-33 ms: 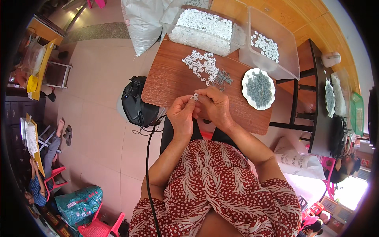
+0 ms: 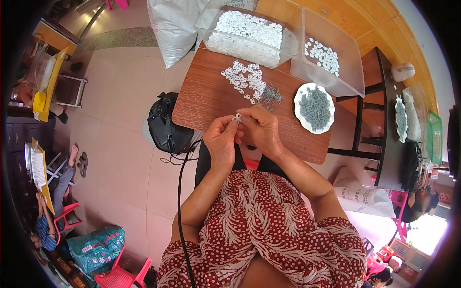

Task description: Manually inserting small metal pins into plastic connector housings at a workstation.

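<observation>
My left hand (image 2: 221, 143) pinches a small white plastic piece with holes (image 2: 237, 117) between thumb and forefinger, over the near edge of the brown table (image 2: 201, 91). Against its right side, my right hand (image 2: 264, 130) is closed in a pinch; whatever is in those fingers is hidden. Just beyond the hands lies a loose heap of similar white pieces (image 2: 240, 77). Touching that heap is a small pile of thin grey pins or screws (image 2: 272, 94). To the right, a white scalloped plate (image 2: 315, 131) holds many more of the grey ones.
Behind the heaps stands a clear bin (image 2: 204, 36) full of white pieces; a second clear bin (image 2: 350, 72) holds fewer. A black bag (image 2: 165, 126) sits left of the table, and a black cable (image 2: 180, 206) runs past my left arm. Other people sit at far left and right.
</observation>
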`<control>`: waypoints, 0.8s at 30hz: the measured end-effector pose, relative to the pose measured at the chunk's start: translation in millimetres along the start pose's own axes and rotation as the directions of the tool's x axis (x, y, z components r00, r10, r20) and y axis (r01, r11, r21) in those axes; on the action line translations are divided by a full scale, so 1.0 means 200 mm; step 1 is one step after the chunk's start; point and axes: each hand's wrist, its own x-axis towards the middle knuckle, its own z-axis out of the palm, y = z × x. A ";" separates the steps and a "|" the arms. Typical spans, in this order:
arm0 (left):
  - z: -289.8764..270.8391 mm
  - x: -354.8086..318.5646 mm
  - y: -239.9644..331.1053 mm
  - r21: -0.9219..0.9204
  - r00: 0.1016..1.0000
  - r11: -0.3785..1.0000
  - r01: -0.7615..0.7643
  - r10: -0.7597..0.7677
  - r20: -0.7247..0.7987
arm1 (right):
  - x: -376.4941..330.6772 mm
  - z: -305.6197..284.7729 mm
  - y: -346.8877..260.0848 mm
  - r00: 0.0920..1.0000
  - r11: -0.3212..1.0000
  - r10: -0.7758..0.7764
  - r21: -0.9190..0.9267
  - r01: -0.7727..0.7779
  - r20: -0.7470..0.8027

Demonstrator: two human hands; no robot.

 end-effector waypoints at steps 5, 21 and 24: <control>0.01 0.00 -0.01 -0.018 1.000 1.000 0.024 -0.024 0.009 | -0.01 -0.01 0.00 1.000 1.000 0.004 0.020 -0.004 0.005; 0.00 0.01 -0.01 -0.033 0.998 0.997 0.068 -0.067 0.013 | 0.00 -0.04 0.10 0.986 0.965 -0.160 -0.203 0.167 0.053; 0.01 0.01 0.00 -0.061 1.000 0.998 0.023 -0.022 0.016 | 0.01 -0.05 0.08 0.974 0.932 -0.207 -0.284 0.226 0.093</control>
